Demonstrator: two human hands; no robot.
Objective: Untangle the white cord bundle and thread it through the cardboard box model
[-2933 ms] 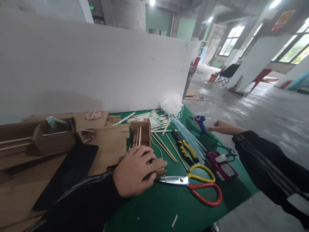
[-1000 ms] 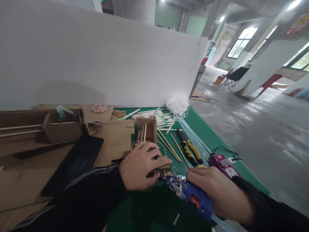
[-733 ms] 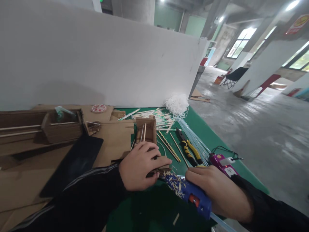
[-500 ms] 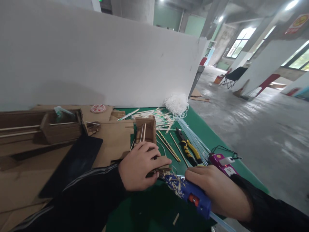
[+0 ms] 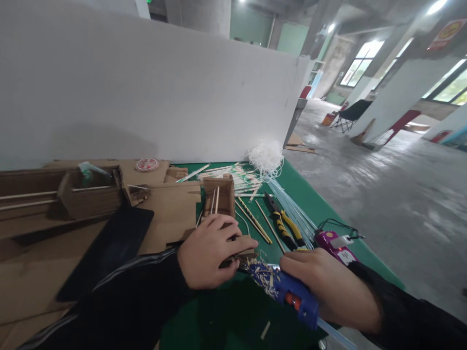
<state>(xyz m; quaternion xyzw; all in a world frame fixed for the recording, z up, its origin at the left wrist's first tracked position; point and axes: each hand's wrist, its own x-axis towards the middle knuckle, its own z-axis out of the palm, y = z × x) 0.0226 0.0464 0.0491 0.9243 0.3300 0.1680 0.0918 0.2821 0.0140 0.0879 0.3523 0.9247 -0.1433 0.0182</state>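
Observation:
My right hand (image 5: 317,279) is wrapped round a blue glue gun (image 5: 282,287) speckled with pale flakes. A clear glue stick (image 5: 335,334) sticks out of its rear end, and its nozzle end lies close to my left fingers. My left hand (image 5: 211,250) grips the near end of a small cardboard box (image 5: 224,194), its fingers curled over the edge. Inside the box a thin wooden stick and a white strand run lengthwise. The nozzle tip and the part of the box under my palm are hidden.
Yellow-black pliers (image 5: 286,226), wooden sticks (image 5: 255,221) and clear glue sticks (image 5: 295,209) lie right of the box. A tangle of white cord (image 5: 266,158), a purple device (image 5: 333,245) and a larger cardboard box (image 5: 87,194) surround them. A white panel (image 5: 164,92) stands behind.
The view has shifted very slightly. Both hands, the glue gun and the box keep practically the same positions relative to each other.

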